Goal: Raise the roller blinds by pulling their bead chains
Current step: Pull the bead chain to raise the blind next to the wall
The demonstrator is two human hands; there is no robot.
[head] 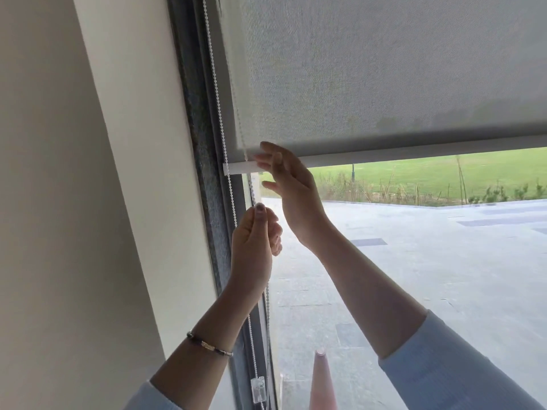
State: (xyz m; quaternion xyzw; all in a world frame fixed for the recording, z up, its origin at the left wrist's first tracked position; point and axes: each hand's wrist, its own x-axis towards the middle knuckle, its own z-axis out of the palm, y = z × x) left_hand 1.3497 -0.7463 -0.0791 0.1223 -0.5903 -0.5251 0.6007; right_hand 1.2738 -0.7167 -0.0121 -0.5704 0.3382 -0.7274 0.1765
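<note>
From the head view, looking up along the window's left edge, the roller blind [370, 69] hangs with its bottom rail [384, 153] already lifted partway, a strip of lawn and paving showing beneath it. The bead chain [217, 93] runs as a long loop down the dark window frame [204, 161], its axis close to twelve-to-six with a slight lean toward five o'clock, ending at a small clear clip [257, 386] near the bottom. The left hand [254, 244] is the nearer one to the work: its fingers [260, 210] are pinched shut on the inner strand of the chain, just below the rail's left end. The outer strand passes at about nine o'clock from that hand, close beside it but seemingly apart. The right hand [291, 184] sits at roughly one o'clock from the left, its fingers loose and spread, grasping nothing that I can make out, the fingertips near or brushing the rail. The chain the right hand would want next lies at about eight o'clock from it, just beside its thumb. I'd judge the coming pull runs straight down toward six o'clock along the strand. A pink cone [322, 380] stands outside, out of the way.
</note>
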